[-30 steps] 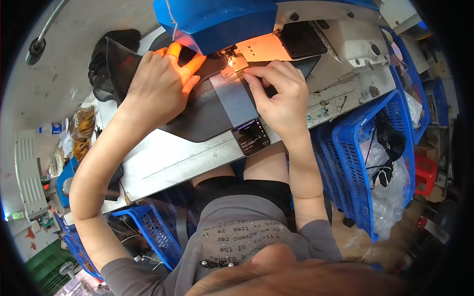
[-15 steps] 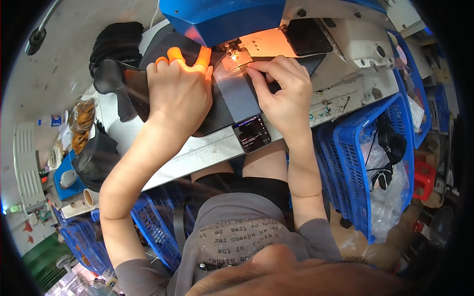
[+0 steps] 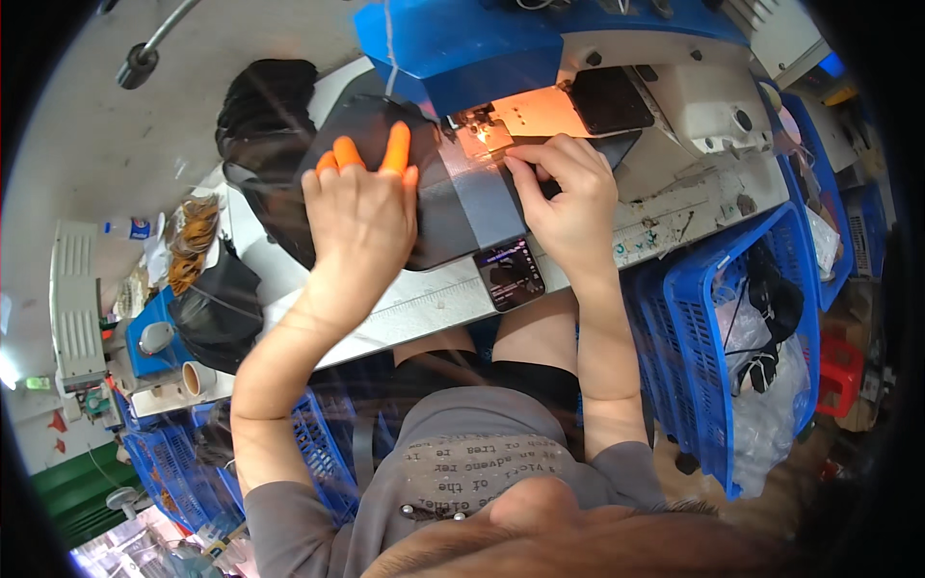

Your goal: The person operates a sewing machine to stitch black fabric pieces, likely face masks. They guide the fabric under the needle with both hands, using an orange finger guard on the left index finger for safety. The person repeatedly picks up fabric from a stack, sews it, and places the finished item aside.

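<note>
My left hand [image 3: 361, 217] rests with its fingers spread on a black fabric panel [image 3: 448, 217], left of the needle; several of its fingers wear orange finger covers [image 3: 396, 149]. The thumb and index finger of my right hand [image 3: 576, 197] pinch the black fabric's edge close to the needle. Above both hands is the blue head of a sewing machine [image 3: 482, 67], its lit presser foot and needle area [image 3: 479, 128] just left of my right fingertips. A grey band [image 3: 489, 207] runs from there toward me; whether it belongs to the fabric I cannot tell.
A phone with a lit screen [image 3: 509, 275] lies at the table's front edge. A dark flat phone-like object [image 3: 611, 99] rests on the machine bed. Folded black fabric [image 3: 265, 106] is piled at left. Blue baskets [image 3: 689, 385] stand at right; one holds plastic bags and black straps.
The whole view has shifted, so the machine and table appear farther right and lower. My left hand has drawn left, away from the machine head. My right hand keeps its pinch near the needle.
</note>
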Demonstrator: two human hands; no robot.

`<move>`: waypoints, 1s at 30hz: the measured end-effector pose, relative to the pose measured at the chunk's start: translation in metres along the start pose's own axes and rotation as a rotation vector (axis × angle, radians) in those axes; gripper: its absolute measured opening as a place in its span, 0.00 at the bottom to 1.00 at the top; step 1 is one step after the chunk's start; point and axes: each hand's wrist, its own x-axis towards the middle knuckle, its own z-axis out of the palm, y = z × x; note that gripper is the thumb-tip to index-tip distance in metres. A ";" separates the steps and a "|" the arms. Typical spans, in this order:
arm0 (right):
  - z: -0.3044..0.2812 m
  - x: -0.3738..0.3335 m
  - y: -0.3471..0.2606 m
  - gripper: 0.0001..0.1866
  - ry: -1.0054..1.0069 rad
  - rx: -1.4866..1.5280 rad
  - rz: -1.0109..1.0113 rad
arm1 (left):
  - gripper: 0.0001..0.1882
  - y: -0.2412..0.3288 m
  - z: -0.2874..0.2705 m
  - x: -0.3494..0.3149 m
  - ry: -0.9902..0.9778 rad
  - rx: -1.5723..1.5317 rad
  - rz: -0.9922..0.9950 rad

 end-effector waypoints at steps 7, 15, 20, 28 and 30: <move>0.000 -0.001 -0.001 0.01 -0.004 -0.045 -0.002 | 0.24 0.009 -0.025 -0.039 -0.040 -0.230 0.002; 0.001 -0.002 0.001 0.02 0.006 -0.057 -0.014 | 0.27 0.007 -0.019 -0.068 0.019 -0.400 0.047; -0.001 -0.001 0.000 0.02 -0.016 -0.075 -0.001 | 0.30 0.007 -0.007 -0.083 0.082 -0.456 0.076; -0.011 -0.035 -0.063 0.32 -0.367 0.284 -0.270 | 0.20 -0.022 -0.012 -0.123 0.156 -0.763 0.064; -0.003 -0.054 -0.086 0.26 -0.461 0.305 -0.294 | 0.14 -0.023 -0.017 -0.134 0.182 -0.999 0.004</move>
